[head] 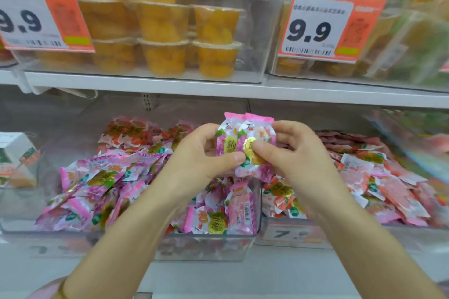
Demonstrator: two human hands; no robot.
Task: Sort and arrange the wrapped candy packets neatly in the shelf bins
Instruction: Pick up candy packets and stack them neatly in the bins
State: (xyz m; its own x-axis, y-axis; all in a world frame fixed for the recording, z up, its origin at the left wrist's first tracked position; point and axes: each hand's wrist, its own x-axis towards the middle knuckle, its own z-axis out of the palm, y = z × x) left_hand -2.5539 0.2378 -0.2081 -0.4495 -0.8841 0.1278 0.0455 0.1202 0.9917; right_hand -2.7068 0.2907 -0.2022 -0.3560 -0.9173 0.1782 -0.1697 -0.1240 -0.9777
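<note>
Two pink and white candy packets [245,136] with gold round labels stand upright side by side in mid air, held between both hands. My left hand [201,153] pinches them from the left with thumb in front. My right hand [291,150] pinches them from the right, thumb on the gold label. Below lies a clear bin [206,247] heaped with pink packets [102,184], with red strawberry-print packets [131,133] at its back. A second clear bin [296,233] to the right holds red and pink packets [379,177].
A white shelf board [170,85] runs just above the hands. On it stand clear bins of orange fruit cups [213,41] and two 9.9 price tags [328,29]. A white box [14,150] sits at the far left.
</note>
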